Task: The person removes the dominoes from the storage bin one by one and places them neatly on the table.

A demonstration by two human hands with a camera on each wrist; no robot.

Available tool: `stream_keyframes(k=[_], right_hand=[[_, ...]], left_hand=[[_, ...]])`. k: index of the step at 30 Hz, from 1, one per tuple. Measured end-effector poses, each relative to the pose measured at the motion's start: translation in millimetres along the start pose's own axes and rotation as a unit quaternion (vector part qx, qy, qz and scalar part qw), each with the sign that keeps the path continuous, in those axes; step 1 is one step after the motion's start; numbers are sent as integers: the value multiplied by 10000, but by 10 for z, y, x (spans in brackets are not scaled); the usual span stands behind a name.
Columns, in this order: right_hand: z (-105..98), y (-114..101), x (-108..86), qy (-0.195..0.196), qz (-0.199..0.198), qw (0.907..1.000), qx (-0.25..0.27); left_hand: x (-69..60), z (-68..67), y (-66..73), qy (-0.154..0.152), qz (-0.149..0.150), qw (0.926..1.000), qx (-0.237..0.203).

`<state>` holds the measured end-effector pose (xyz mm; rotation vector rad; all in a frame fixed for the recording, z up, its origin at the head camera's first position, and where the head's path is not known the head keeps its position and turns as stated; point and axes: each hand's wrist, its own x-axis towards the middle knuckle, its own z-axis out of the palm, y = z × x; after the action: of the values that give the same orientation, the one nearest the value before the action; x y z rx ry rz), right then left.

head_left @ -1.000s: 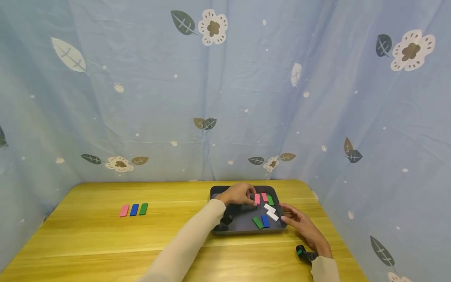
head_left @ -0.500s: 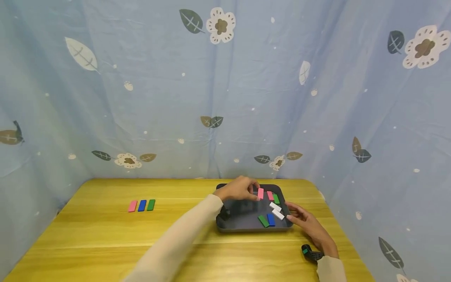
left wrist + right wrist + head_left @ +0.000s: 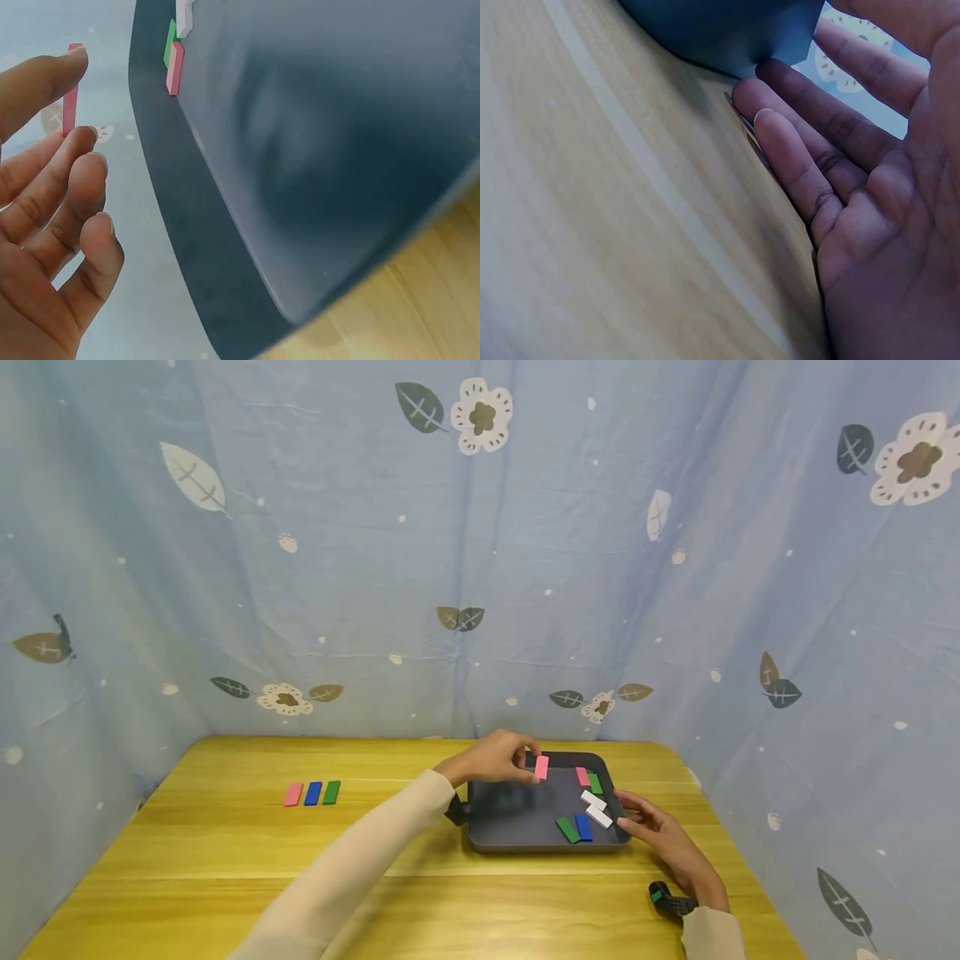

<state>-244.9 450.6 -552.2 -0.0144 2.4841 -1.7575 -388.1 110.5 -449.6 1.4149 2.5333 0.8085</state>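
Note:
Between thumb and fingertips, my left hand (image 3: 491, 758) pinches a pink rectangular block (image 3: 542, 767) above the far side of a dark grey tray (image 3: 517, 814). The left wrist view shows that block edge-on (image 3: 71, 105), clear of the tray wall. Inside the tray's right half lie another pink block (image 3: 582, 776) beside a green one (image 3: 595, 783), two white blocks (image 3: 599, 816) touching, and a green block (image 3: 567, 830) against a blue one (image 3: 583, 827). My right hand (image 3: 663, 839) rests at the tray's right side, its relaxed fingers touching the outer wall (image 3: 727, 37).
On the left of the wooden table (image 3: 225, 877), a pink block (image 3: 293, 794), a blue block (image 3: 312, 793) and a green block (image 3: 332, 792) lie in a row, slightly apart. A blue patterned curtain (image 3: 360, 585) stands behind the table and along its sides.
My left hand has lifted the pink block from the tray and moved it leftward relative to the tray. The head view has turned a little left. My right hand stays by the tray.

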Motion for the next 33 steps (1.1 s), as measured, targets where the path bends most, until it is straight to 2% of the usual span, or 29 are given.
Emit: stream_keyframes(k=[7,13,16,25,33], right_hand=[[-6,-12,-3,-12,98,10000,-13],[-2,-28,-10,-1,50,10000,-71],[0,-34,-17,0,40,10000,-63],[-20,-30,-8,-68,-29,9998,-204],[-4,-28,12,-3,175,9998,-69]], left_hand=[[-155,-62,-53,86,91,9998,-124],[-313,-130,-121,224,121,9997,-1],[-403,-171,-157,257,89,9996,49],[-660,-305,-299,435,-81,9989,-181],[-898,-373,-407,593,-226,9978,-188]])
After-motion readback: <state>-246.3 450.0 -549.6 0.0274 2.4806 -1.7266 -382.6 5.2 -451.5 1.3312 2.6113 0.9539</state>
